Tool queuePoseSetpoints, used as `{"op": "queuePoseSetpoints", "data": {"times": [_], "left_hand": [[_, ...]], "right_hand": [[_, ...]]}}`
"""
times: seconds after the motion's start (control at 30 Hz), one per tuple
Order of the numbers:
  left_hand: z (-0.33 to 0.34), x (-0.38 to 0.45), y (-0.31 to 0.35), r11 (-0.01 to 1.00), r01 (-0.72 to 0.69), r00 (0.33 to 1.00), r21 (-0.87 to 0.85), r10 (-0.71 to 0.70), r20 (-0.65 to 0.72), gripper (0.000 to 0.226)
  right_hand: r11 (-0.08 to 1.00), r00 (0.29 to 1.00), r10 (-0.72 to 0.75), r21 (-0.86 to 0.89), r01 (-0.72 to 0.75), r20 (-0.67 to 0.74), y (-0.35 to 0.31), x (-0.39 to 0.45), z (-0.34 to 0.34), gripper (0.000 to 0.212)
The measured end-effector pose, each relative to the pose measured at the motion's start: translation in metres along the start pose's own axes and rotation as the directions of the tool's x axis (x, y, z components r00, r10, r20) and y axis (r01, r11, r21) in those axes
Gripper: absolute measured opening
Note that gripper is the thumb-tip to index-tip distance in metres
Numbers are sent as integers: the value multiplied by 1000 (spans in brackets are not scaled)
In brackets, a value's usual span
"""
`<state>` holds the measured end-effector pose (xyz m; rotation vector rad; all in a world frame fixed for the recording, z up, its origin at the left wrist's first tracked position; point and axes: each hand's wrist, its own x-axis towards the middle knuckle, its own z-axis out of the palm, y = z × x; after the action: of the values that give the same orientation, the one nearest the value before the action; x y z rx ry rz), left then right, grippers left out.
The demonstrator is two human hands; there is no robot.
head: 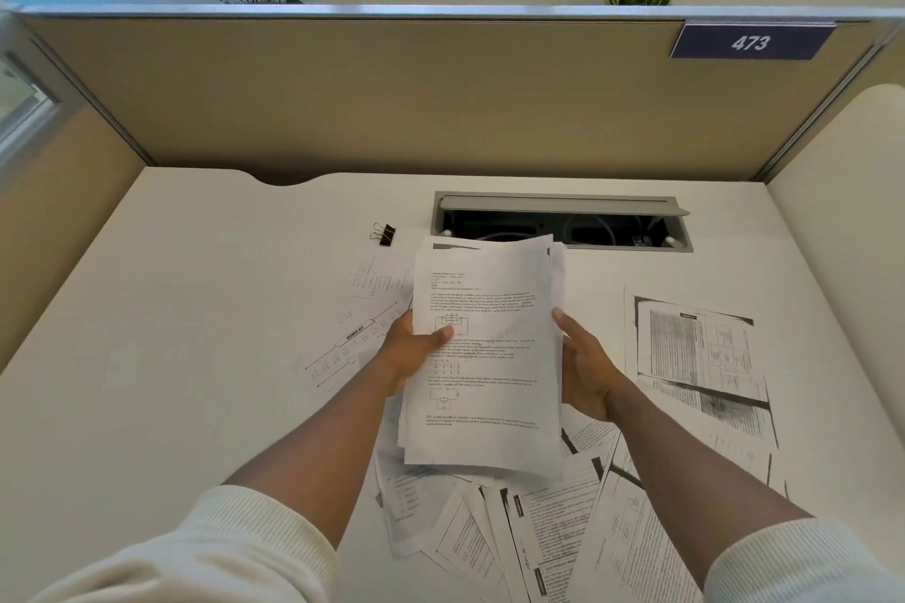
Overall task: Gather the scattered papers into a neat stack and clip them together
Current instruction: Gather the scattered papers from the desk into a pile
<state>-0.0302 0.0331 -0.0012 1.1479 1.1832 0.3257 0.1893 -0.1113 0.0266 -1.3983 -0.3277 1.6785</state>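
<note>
Cream sleeves (205, 548) frame both hands; left hand (411, 350) and right hand (585, 370) grip an uneven stack (485, 357) above loose papers (563, 519), near the binder clip (383, 234); sheets may slip.

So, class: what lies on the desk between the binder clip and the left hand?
In the head view, one loose sheet lies between the clip and the left hand, with bare desk just below the clip.

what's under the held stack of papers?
Under the held stack, gripped by the left hand and right hand, loose sheets lie overlapping on the desk. An answer-key sheet pokes out left. The stack hides whatever lies directly beneath it.
</note>
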Motion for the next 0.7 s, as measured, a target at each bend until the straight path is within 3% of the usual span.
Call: {"op": "queuePoseSetpoints", "data": {"times": [0.07, 0.17, 0.37, 0.57, 0.7], "left_hand": [[2, 1, -3, 1000, 12, 1000, 5, -12, -13, 52], [4, 1, -7, 1000, 22, 999, 2, -22, -25, 51], [1, 0, -15, 988, 127, 976, -88, -141, -168, 41], [-12, -1, -29, 973, 176, 834, -148, -228, -503, 48], [-14, -2, -36, 948, 315, 757, 47, -221, -615, 61]], "right_hand": [[1000, 999, 6, -21, -5, 43, -1, -2, -1, 51], [989, 997, -2, -149, -10, -83, 4, 2, -8, 38], [972, 982, 8, -227, -52, -190, 9, 4, -20, 43], [955, 960, 34, -276, -114, -279, 18, 0, -36, 46], [948, 940, 15, -293, -122, -342, 20, -4, -38, 45]]}}
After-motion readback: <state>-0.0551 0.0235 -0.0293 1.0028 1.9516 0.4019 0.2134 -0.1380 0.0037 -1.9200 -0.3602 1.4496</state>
